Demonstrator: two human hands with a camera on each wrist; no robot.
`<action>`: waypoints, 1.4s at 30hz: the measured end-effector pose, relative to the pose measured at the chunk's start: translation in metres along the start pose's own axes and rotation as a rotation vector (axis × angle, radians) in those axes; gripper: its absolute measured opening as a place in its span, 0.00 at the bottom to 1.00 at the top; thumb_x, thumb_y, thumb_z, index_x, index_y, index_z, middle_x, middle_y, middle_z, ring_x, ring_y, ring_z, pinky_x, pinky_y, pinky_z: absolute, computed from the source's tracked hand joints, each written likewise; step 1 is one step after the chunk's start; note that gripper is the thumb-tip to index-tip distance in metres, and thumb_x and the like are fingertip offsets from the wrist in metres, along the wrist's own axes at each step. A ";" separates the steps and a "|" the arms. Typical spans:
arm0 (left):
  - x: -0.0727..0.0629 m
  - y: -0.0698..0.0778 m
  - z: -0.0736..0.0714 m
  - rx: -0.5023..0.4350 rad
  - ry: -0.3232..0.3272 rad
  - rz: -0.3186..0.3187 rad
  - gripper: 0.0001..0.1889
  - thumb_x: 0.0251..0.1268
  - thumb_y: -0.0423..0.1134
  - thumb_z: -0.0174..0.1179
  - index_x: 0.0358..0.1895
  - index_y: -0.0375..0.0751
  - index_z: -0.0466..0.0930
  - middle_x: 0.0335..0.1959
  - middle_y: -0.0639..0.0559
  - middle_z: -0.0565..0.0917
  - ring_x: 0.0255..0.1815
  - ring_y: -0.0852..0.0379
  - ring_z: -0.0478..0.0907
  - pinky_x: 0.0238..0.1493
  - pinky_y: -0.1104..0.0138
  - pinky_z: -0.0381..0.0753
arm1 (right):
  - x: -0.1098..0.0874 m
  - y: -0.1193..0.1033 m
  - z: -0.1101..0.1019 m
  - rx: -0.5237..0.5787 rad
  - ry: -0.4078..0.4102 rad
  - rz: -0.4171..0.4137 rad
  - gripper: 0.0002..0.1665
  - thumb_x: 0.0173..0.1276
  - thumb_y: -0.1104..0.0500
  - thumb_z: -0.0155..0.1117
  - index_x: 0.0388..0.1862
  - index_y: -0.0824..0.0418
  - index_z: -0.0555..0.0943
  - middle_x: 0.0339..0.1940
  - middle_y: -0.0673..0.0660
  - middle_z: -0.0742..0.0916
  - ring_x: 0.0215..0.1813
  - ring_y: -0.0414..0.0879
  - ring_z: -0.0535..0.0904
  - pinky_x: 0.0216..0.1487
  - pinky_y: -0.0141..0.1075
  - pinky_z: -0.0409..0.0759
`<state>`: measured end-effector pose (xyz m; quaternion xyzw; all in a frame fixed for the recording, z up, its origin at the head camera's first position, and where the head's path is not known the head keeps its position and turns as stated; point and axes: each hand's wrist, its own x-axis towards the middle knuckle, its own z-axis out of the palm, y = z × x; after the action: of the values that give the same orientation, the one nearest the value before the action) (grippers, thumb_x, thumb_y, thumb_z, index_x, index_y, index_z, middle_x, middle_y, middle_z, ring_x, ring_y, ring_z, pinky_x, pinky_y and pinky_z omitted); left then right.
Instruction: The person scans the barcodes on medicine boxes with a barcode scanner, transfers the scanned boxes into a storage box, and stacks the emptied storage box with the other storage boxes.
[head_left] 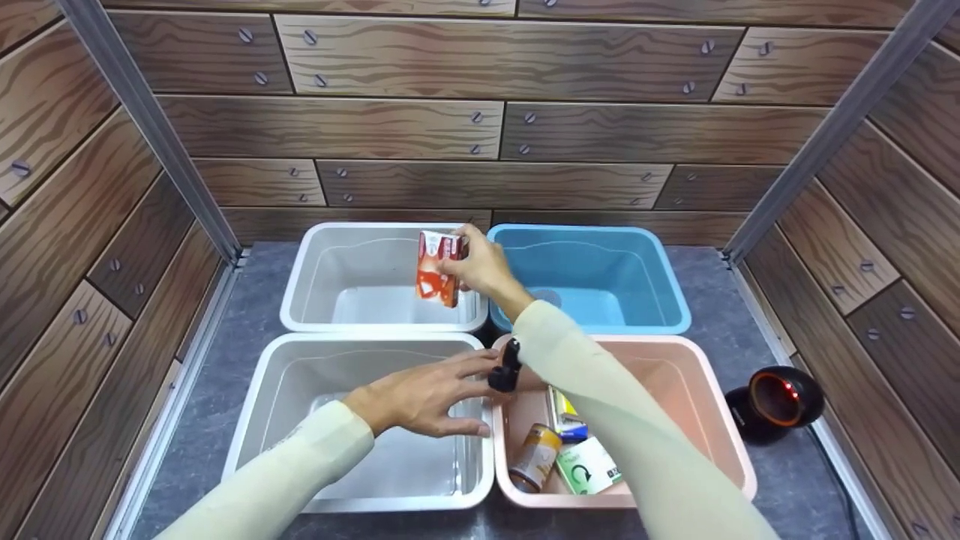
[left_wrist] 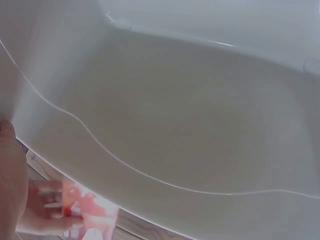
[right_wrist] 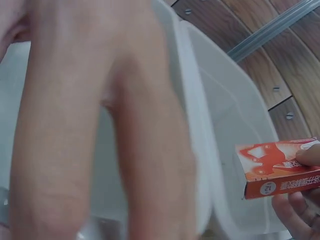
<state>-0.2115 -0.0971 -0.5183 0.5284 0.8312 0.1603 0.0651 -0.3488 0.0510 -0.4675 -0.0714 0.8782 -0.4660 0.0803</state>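
Observation:
My right hand [head_left: 484, 262] grips a red, orange and white carton [head_left: 437, 268] by its side, thumb on the front face, over the right part of the back-left grey bin [head_left: 360, 326]. In the right wrist view the carton [right_wrist: 280, 167] shows its orange end with a white round mark. My left hand [head_left: 431, 394] is spread, palm down and holding nothing, above the right side of the front-left grey bin [head_left: 255, 397]. Its fingertips reach the black camera on the right wrist. Large blurred left fingers [right_wrist: 150, 150] fill much of the right wrist view.
A pink bin [head_left: 716, 405] at front right holds a brown jar [head_left: 536, 457], a green and white box [head_left: 587, 466] and a yellow and blue pack [head_left: 568, 416]. The blue bin [head_left: 592, 255] stands behind it. A black device [head_left: 776, 405] with red lights stands right. Wood-patterned walls enclose the space.

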 end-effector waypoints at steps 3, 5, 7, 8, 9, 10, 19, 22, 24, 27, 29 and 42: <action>0.000 0.000 0.000 0.024 0.012 0.007 0.32 0.81 0.63 0.59 0.79 0.52 0.76 0.87 0.42 0.64 0.90 0.42 0.56 0.89 0.54 0.62 | 0.001 0.005 0.011 0.015 -0.032 0.019 0.30 0.73 0.60 0.76 0.70 0.58 0.76 0.54 0.64 0.89 0.41 0.47 0.86 0.44 0.47 0.95; 0.000 -0.001 0.000 0.027 0.022 0.016 0.34 0.81 0.63 0.60 0.80 0.50 0.75 0.86 0.42 0.65 0.90 0.41 0.57 0.89 0.54 0.60 | 0.000 0.008 0.017 0.014 -0.051 0.028 0.30 0.73 0.62 0.76 0.69 0.60 0.76 0.54 0.64 0.89 0.42 0.49 0.87 0.45 0.49 0.95; 0.000 -0.001 0.000 0.024 0.032 0.029 0.34 0.80 0.62 0.61 0.80 0.49 0.74 0.86 0.41 0.66 0.90 0.40 0.57 0.90 0.54 0.59 | -0.001 0.010 0.024 -0.003 -0.069 0.029 0.30 0.71 0.63 0.76 0.69 0.61 0.76 0.54 0.65 0.89 0.42 0.50 0.88 0.44 0.46 0.95; 0.001 -0.001 0.000 0.023 0.038 0.038 0.34 0.80 0.62 0.61 0.80 0.50 0.74 0.86 0.41 0.66 0.89 0.40 0.58 0.90 0.53 0.59 | -0.001 0.011 0.027 -0.025 -0.075 0.027 0.30 0.71 0.63 0.76 0.69 0.62 0.76 0.54 0.65 0.89 0.42 0.50 0.87 0.42 0.44 0.95; 0.001 -0.001 0.001 0.019 0.041 0.045 0.34 0.80 0.62 0.61 0.80 0.51 0.74 0.85 0.41 0.67 0.89 0.40 0.58 0.90 0.53 0.58 | -0.002 0.011 0.029 -0.047 -0.078 0.024 0.29 0.71 0.63 0.76 0.68 0.62 0.77 0.53 0.65 0.89 0.42 0.50 0.87 0.41 0.42 0.94; 0.002 -0.001 0.000 0.015 0.043 0.053 0.33 0.80 0.62 0.61 0.80 0.51 0.74 0.85 0.42 0.68 0.89 0.40 0.58 0.90 0.54 0.57 | -0.003 0.011 0.031 -0.075 -0.079 0.020 0.29 0.70 0.63 0.77 0.67 0.62 0.77 0.53 0.64 0.90 0.43 0.49 0.87 0.40 0.39 0.93; 0.002 -0.001 0.002 0.024 0.054 0.067 0.30 0.80 0.62 0.61 0.76 0.52 0.79 0.83 0.44 0.70 0.89 0.41 0.60 0.90 0.54 0.59 | -0.006 0.014 0.039 -0.064 -0.018 -0.004 0.35 0.71 0.64 0.72 0.76 0.60 0.75 0.58 0.65 0.89 0.53 0.55 0.89 0.53 0.41 0.88; 0.002 0.000 0.001 0.023 0.043 0.050 0.31 0.81 0.63 0.60 0.78 0.52 0.77 0.84 0.45 0.69 0.89 0.41 0.58 0.89 0.53 0.61 | -0.007 0.018 0.033 -0.044 0.004 -0.056 0.32 0.71 0.64 0.72 0.73 0.60 0.77 0.61 0.65 0.88 0.60 0.58 0.86 0.64 0.46 0.85; 0.001 0.001 0.001 0.023 0.029 0.036 0.32 0.81 0.63 0.59 0.79 0.52 0.75 0.85 0.44 0.68 0.90 0.42 0.57 0.89 0.53 0.62 | -0.009 0.020 0.026 -0.019 -0.005 -0.082 0.30 0.72 0.64 0.71 0.72 0.61 0.79 0.62 0.66 0.88 0.63 0.59 0.86 0.67 0.49 0.84; 0.000 0.001 0.001 0.023 0.012 0.021 0.32 0.82 0.63 0.58 0.79 0.53 0.75 0.86 0.44 0.68 0.90 0.43 0.58 0.88 0.52 0.64 | -0.013 0.023 0.011 -0.006 -0.025 -0.110 0.27 0.73 0.64 0.71 0.70 0.61 0.80 0.60 0.65 0.89 0.61 0.59 0.88 0.63 0.45 0.87; 0.000 0.001 0.000 0.012 0.003 0.014 0.30 0.82 0.63 0.58 0.78 0.53 0.77 0.86 0.44 0.68 0.90 0.43 0.57 0.88 0.51 0.63 | -0.017 0.026 -0.001 0.005 -0.037 -0.124 0.26 0.73 0.64 0.70 0.68 0.62 0.81 0.59 0.64 0.89 0.59 0.58 0.89 0.57 0.41 0.89; 0.000 0.001 0.001 -0.039 -0.013 -0.016 0.29 0.83 0.63 0.57 0.78 0.56 0.77 0.87 0.48 0.66 0.91 0.44 0.55 0.89 0.49 0.62 | -0.086 0.077 -0.097 -0.158 -0.151 -0.287 0.19 0.75 0.59 0.73 0.61 0.61 0.85 0.57 0.62 0.91 0.57 0.54 0.87 0.64 0.51 0.87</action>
<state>-0.2101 -0.0962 -0.5188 0.5213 0.8317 0.1725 0.0823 -0.2884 0.1894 -0.4718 -0.2368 0.8843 -0.3958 0.0727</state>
